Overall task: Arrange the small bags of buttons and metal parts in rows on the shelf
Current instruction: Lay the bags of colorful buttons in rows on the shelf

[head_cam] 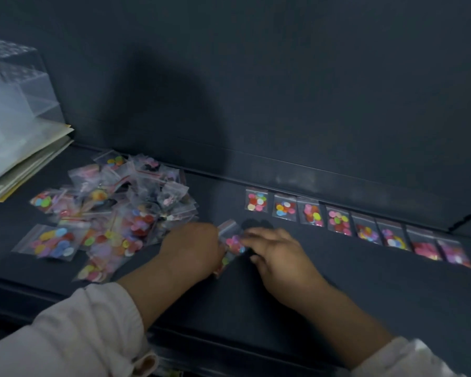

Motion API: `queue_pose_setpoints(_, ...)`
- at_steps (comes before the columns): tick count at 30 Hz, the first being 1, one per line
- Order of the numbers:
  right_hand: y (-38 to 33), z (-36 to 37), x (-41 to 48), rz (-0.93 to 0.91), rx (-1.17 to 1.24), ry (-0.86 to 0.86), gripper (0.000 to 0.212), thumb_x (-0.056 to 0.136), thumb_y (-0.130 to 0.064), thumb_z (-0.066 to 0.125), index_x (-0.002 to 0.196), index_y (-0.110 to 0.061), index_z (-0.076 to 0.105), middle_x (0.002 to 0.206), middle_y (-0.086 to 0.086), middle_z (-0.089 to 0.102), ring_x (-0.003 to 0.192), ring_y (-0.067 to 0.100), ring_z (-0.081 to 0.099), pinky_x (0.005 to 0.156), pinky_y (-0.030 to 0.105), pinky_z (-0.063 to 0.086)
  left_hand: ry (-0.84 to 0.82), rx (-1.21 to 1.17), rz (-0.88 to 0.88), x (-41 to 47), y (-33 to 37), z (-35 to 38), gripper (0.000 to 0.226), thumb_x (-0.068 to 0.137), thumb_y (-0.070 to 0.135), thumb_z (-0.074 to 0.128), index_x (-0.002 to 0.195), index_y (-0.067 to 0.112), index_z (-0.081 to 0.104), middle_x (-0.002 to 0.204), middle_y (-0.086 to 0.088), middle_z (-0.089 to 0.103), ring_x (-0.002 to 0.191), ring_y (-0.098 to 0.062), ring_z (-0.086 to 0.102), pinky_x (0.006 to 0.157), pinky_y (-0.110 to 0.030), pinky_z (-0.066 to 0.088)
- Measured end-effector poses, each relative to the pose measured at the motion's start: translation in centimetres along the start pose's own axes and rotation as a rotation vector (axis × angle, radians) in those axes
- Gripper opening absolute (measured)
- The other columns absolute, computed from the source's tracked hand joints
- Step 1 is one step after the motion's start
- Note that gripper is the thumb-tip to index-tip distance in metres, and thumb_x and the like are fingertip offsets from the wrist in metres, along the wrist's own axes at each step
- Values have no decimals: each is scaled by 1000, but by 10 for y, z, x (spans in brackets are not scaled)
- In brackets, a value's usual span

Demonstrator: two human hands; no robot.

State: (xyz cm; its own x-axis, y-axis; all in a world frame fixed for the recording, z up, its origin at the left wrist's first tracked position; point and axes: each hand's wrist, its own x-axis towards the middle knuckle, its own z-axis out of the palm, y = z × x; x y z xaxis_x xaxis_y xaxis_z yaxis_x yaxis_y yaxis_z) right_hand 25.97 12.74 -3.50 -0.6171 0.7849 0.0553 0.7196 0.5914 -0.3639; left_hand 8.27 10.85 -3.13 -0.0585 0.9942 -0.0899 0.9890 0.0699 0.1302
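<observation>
A loose heap of small clear bags (114,210) with coloured buttons lies at the left of the dark shelf (337,281). Along the back right runs a row of several bags (337,219), laid side by side. Between my hands is one bag of pink and blue buttons (233,242). My left hand (191,248) holds its left side, fingers curled under and hidden. My right hand (278,254) touches its right edge with the fingertips. The frame is blurred, so the exact grip is unclear.
A stack of papers and clear plastic sheets (19,148) sits at the far left, with a clear plastic box (11,77) above it. The dark back wall (283,104) rises behind the shelf. A raised lip (310,172) runs behind the row.
</observation>
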Motion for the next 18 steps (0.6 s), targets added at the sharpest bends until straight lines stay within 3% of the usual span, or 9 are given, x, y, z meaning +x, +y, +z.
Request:
queue_pose_setpoints(3,-3,4,4,-77,-61,-104,48,96,-20,40,142,-34,36,151,-14,30,137,14,22,112,30,15,32,-13,-15,2,5,-1,32,91,47,47,94,17,59,106,-7,65,97,-25,61,69,-29,38)
queue_pose_setpoints(6,11,-1,-6,-33,-119,-109,47,98,-30,37,144,-34,29,153,-16,25,141,12,15,113,30,7,49,-49,-48,0,8,-2,24,91,43,48,83,20,45,105,-7,63,98,-25,59,67,-29,34)
queue_pose_setpoints(14,40,-11,-41,59,-175,-18,48,96,-37,38,143,-31,31,140,-13,33,125,12,27,106,24,20,218,-215,-17,3,32,-3,17,93,31,47,94,15,52,89,-2,62,82,-20,58,62,-29,36)
queue_pose_setpoints(16,41,-9,-41,63,-160,-15,49,96,-36,38,144,-28,30,145,-12,29,128,13,27,108,24,19,291,-227,57,0,32,-1,11,90,21,50,89,13,57,87,-2,57,81,-20,56,65,-29,39)
queue_pose_setpoints(18,43,-6,-40,55,-140,-16,51,96,-34,36,145,-25,29,151,-10,25,134,15,25,110,25,14,263,-230,122,-2,28,3,9,86,17,52,83,14,61,88,-1,53,82,-19,54,69,-31,44)
